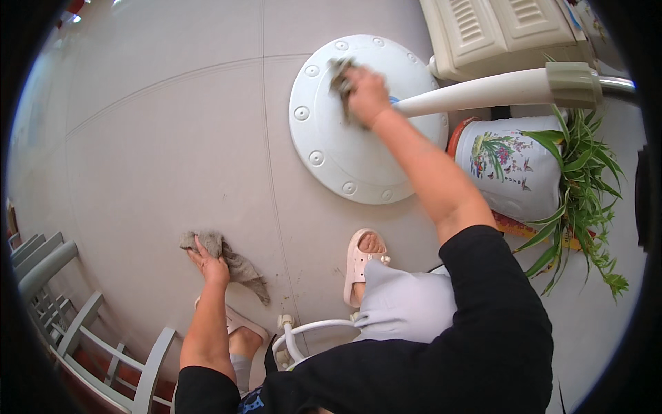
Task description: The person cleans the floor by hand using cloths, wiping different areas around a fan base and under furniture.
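My right hand (368, 95) is closed around a crumpled grey cloth (341, 77), which lies against a round white plastic base (331, 134) with round dimples along its edge. Hand and cloth are slightly blurred. From the middle of the base a white pole (476, 95) rises towards the right, with a grey-green collar and a metal tube at its end. Lower left, my left hand (209, 261) holds a second grey-brown cloth (207, 242), and part of that cloth hangs down to the right of the hand.
A white pot (512, 160) with painted flowers and a green-leaved plant (584, 171) stand right of the base. A cream cabinet (486, 36) is beyond. Grey metal racks (88, 321) stand lower left. My pink clogs (357, 264) and a white wheeled stool frame (320, 325) are near my body.
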Demonstrator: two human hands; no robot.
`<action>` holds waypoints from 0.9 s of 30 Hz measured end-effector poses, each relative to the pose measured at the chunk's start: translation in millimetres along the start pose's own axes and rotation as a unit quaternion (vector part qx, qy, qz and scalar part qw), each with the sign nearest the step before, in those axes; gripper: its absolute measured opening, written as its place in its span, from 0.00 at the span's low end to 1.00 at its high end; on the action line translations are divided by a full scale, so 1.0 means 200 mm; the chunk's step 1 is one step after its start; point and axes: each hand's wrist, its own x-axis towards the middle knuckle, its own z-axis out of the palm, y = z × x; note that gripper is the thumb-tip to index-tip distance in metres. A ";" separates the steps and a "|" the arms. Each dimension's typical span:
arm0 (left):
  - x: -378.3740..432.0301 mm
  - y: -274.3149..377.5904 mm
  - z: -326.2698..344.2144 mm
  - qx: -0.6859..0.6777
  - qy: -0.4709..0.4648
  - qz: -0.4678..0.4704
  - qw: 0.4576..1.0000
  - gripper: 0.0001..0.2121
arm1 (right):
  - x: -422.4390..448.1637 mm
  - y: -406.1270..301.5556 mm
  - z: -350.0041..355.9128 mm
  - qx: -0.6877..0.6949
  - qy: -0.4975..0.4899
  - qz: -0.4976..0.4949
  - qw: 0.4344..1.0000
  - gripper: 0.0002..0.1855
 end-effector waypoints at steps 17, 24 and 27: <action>0.01 0.04 0.00 -0.006 0.008 -0.006 1.000 0.42 | -0.87 -0.16 0.04 -0.154 -0.348 -0.433 0.817 0.18; 0.02 -0.02 0.01 0.003 0.033 0.009 0.999 0.43 | -0.75 -0.39 0.07 0.080 -0.179 -0.419 0.887 0.16; 0.02 -0.03 0.02 -0.001 0.025 0.007 1.000 0.43 | -0.27 -0.51 0.16 0.109 -0.042 -0.401 0.909 0.24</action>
